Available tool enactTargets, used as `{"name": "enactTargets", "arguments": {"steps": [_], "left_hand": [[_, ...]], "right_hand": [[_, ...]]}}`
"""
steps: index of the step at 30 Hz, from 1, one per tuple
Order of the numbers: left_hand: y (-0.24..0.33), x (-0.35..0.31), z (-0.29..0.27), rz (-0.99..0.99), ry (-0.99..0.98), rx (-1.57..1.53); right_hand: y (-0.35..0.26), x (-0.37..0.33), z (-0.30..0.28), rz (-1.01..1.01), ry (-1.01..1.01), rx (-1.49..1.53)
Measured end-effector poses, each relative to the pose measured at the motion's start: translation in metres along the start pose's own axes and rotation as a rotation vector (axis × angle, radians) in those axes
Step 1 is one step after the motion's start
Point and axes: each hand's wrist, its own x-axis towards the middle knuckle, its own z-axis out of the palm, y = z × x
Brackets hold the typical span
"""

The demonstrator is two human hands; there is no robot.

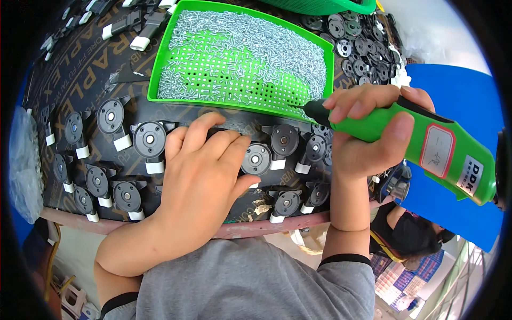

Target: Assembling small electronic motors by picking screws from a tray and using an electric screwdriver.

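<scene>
On the bench's (245, 229) near side, your half-curled left hand (200, 165) covered black disc-headed fittings (150, 140); any grip was undeterminable. At right, your right hand (376, 125) was wrapped around a green power screwdriver (437, 149), beside the screw tray (213, 104), apparently placed for reach.

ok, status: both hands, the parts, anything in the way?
Right hand gripping green power tool, nose by near right corner of screw tray. Left hand over black round parts, grip unclear. Left hand hides part of the row.
</scene>
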Motion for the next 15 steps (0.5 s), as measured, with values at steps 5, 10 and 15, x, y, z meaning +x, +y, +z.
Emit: {"name": "enactTargets", "arguments": {"steps": [5,10,15], "left_hand": [[-0.003,-0.002,0.002,-0.001,0.036,-0.037],[-0.006,-0.001,0.002,0.002,0.04,-0.068],[-0.006,0.001,0.004,0.004,0.053,-0.073]], "right_hand": [[-0.035,-0.001,-0.004,-0.079,-0.027,0.222],[-0.068,-0.019,0.018,-0.056,-0.205,0.259],[-0.056,-0.027,0.021,-0.065,-0.419,0.223]]}}
